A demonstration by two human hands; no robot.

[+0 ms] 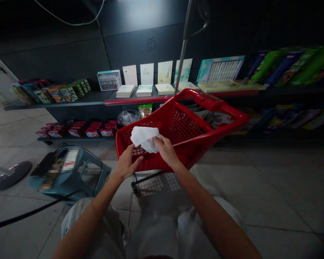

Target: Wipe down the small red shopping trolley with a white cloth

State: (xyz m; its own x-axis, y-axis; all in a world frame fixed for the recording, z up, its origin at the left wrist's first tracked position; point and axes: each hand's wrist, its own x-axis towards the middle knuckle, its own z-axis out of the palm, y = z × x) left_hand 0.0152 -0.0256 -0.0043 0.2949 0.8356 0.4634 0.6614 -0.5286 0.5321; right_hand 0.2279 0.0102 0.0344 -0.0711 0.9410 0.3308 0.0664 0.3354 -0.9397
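Note:
A crumpled white cloth (145, 136) is held over the near side of a red plastic shopping cart (213, 135). My right hand (166, 151) grips the cloth at its right end, fingers closed on it. At the cloth's lower left is my left hand (127, 163), with thumb and fingers apart. Its fingertips reach the cloth's edge, but whether they touch it I cannot tell. The cart's basket has a lattice wall (185, 122), and its handle (209, 102) points to the right. Part of the basket is hidden behind the cloth and my hands.
A blue-grey plastic stool (83, 162) with blurred items on it stands at left, near a round floor base (13, 175). Behind the cart, a dark shelf (94, 98) carries books, boxes and bags. A metal pole (181, 61) rises behind the cart. A black cable (40, 212) crosses the lower left.

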